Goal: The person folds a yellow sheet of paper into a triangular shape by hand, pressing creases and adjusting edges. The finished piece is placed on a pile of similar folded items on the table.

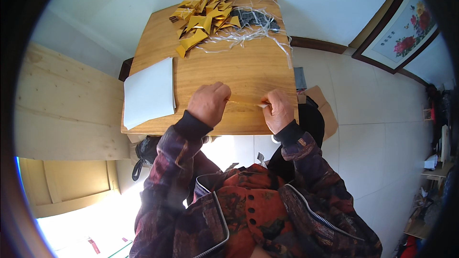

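Observation:
Above the near part of a wooden table (210, 69), a narrow gold paper strip (245, 100) stretches between my two hands. Its left end is pinched by my left hand (209, 102), whose fingers are curled closed. At the other end, my right hand (279, 111) closes thumb against fingers, and a small white edge shows at the pinch. A stack of white sheets (150, 94) lies to the left of my left hand. Several folded gold paper pieces (206, 21) are heaped at the far side of the table.
Tangled clear plastic strips (248, 35) and a dark grey bundle (256, 18) lie at the far right of the table. A black plastic bag (146, 150) is below its left front corner. Flattened cardboard (325, 110) rests on the floor at right.

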The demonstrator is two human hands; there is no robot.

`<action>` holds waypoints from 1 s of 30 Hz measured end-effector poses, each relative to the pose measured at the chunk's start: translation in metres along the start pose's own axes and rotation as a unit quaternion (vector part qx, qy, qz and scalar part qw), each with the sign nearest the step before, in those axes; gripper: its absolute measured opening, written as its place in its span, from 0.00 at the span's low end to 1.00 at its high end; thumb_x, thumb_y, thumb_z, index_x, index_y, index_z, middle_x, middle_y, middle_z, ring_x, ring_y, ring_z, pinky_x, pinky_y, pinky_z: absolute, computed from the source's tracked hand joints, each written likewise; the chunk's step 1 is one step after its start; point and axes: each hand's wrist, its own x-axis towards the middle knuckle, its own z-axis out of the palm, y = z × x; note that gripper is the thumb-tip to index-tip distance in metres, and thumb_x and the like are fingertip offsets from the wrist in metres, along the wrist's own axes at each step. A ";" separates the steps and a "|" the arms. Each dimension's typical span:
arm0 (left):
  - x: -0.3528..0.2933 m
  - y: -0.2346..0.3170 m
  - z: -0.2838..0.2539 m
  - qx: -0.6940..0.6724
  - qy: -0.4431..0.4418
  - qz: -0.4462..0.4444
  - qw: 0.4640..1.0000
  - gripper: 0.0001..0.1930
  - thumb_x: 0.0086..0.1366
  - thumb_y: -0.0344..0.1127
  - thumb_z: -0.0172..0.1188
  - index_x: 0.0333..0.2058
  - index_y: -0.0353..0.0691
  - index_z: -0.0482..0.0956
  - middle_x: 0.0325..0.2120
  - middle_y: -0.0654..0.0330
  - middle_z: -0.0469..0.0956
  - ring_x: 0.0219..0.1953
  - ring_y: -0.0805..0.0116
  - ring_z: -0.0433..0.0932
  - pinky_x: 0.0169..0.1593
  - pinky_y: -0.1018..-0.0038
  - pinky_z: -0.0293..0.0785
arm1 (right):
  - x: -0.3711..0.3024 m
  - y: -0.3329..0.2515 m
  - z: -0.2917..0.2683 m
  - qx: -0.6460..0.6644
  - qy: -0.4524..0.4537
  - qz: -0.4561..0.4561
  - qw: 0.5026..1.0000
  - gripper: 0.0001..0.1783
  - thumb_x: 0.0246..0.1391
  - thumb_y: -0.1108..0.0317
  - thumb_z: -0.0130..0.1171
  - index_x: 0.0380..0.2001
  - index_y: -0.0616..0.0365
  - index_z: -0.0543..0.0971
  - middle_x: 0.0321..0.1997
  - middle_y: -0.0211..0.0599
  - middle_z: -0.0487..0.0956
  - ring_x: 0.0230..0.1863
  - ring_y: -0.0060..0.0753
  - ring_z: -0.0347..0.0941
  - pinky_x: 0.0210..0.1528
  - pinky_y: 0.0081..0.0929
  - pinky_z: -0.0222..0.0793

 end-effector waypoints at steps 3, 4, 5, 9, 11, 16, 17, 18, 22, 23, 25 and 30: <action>-0.018 0.014 0.005 0.085 0.090 0.111 0.986 0.07 0.50 0.25 0.58 0.28 0.40 0.72 0.34 0.59 0.77 0.38 0.58 0.78 0.44 0.65 0.73 | 0.007 0.001 -0.003 -0.038 -0.002 -0.077 0.996 0.11 0.40 0.78 0.60 0.31 0.58 0.73 0.39 0.40 0.77 0.43 0.48 0.72 0.43 0.40 0.68; -0.026 0.017 0.012 0.097 0.082 0.119 0.985 0.07 0.51 0.26 0.57 0.30 0.40 0.72 0.36 0.58 0.76 0.41 0.58 0.78 0.47 0.65 0.72 | 0.005 0.003 -0.002 -0.049 -0.006 -0.108 0.993 0.11 0.41 0.78 0.60 0.31 0.58 0.73 0.40 0.40 0.77 0.44 0.48 0.73 0.44 0.40 0.68; -0.034 0.018 0.020 0.108 0.072 0.120 0.984 0.07 0.51 0.27 0.56 0.31 0.40 0.72 0.38 0.57 0.76 0.44 0.59 0.77 0.50 0.64 0.72 | 0.001 0.005 0.000 -0.052 -0.020 -0.110 0.992 0.10 0.42 0.78 0.59 0.31 0.58 0.73 0.42 0.40 0.77 0.46 0.48 0.73 0.46 0.40 0.69; -0.065 0.015 0.054 0.091 0.026 0.094 0.991 0.08 0.52 0.29 0.57 0.33 0.39 0.73 0.39 0.57 0.76 0.48 0.59 0.77 0.52 0.63 0.72 | -0.023 0.016 0.005 -0.049 -0.127 -0.103 0.985 0.14 0.48 0.77 0.57 0.41 0.61 0.74 0.57 0.44 0.72 0.59 0.47 0.68 0.60 0.40 0.64; -0.073 0.011 0.062 0.077 0.008 0.084 0.993 0.08 0.53 0.30 0.57 0.33 0.40 0.73 0.40 0.57 0.77 0.49 0.60 0.77 0.51 0.63 0.72 | -0.030 0.023 0.004 -0.053 -0.158 -0.126 0.978 0.20 0.49 0.75 0.57 0.48 0.61 0.73 0.62 0.45 0.68 0.64 0.48 0.63 0.64 0.41 0.60; -0.077 0.013 0.066 0.067 -0.009 0.049 0.996 0.07 0.57 0.31 0.57 0.36 0.41 0.75 0.40 0.58 0.77 0.49 0.61 0.77 0.49 0.65 0.71 | -0.035 0.024 -0.007 -0.051 -0.253 -0.118 0.959 0.30 0.50 0.66 0.61 0.57 0.60 0.70 0.70 0.42 0.58 0.72 0.48 0.49 0.70 0.44 0.49; -0.075 0.013 0.066 0.072 0.001 0.054 0.996 0.07 0.58 0.32 0.57 0.37 0.42 0.76 0.40 0.58 0.77 0.48 0.61 0.77 0.48 0.65 0.71 | -0.035 0.023 -0.009 -0.045 -0.266 -0.114 0.956 0.31 0.50 0.64 0.62 0.58 0.60 0.69 0.71 0.42 0.57 0.73 0.48 0.47 0.71 0.45 0.47; -0.073 0.014 0.064 0.066 0.003 0.053 0.996 0.08 0.59 0.32 0.57 0.37 0.43 0.76 0.39 0.58 0.78 0.47 0.61 0.77 0.48 0.65 0.71 | -0.035 0.021 -0.010 -0.042 -0.270 -0.110 0.956 0.32 0.49 0.63 0.62 0.59 0.59 0.69 0.71 0.42 0.57 0.73 0.49 0.47 0.71 0.46 0.47; -0.059 0.006 0.053 0.010 -0.069 0.016 0.997 0.09 0.59 0.31 0.56 0.40 0.45 0.78 0.34 0.60 0.80 0.39 0.61 0.79 0.44 0.65 0.70 | -0.033 0.019 -0.012 -0.018 -0.279 -0.091 0.956 0.36 0.49 0.62 0.64 0.61 0.58 0.66 0.70 0.42 0.59 0.73 0.50 0.47 0.71 0.49 0.45; -0.053 0.001 0.049 -0.017 -0.104 -0.002 0.994 0.10 0.59 0.31 0.56 0.40 0.45 0.78 0.33 0.60 0.81 0.37 0.61 0.79 0.43 0.65 0.70 | -0.033 0.019 -0.011 -0.009 -0.279 -0.086 0.957 0.37 0.48 0.62 0.64 0.62 0.58 0.65 0.70 0.42 0.59 0.73 0.50 0.47 0.71 0.49 0.45; -0.037 -0.008 0.046 -0.028 -0.131 -0.019 0.991 0.09 0.59 0.31 0.57 0.40 0.44 0.79 0.28 0.59 0.81 0.32 0.57 0.80 0.39 0.63 0.71 | -0.032 0.020 -0.011 0.009 -0.270 -0.074 0.960 0.38 0.47 0.62 0.65 0.62 0.57 0.64 0.69 0.42 0.61 0.72 0.52 0.48 0.71 0.49 0.46; -0.007 -0.024 0.049 -0.080 -0.164 -0.081 0.980 0.09 0.58 0.31 0.59 0.38 0.42 0.79 0.26 0.54 0.81 0.30 0.51 0.80 0.37 0.60 0.75 | -0.031 0.021 -0.012 0.054 -0.233 -0.075 0.968 0.39 0.45 0.65 0.65 0.62 0.55 0.64 0.66 0.43 0.64 0.70 0.55 0.52 0.69 0.50 0.49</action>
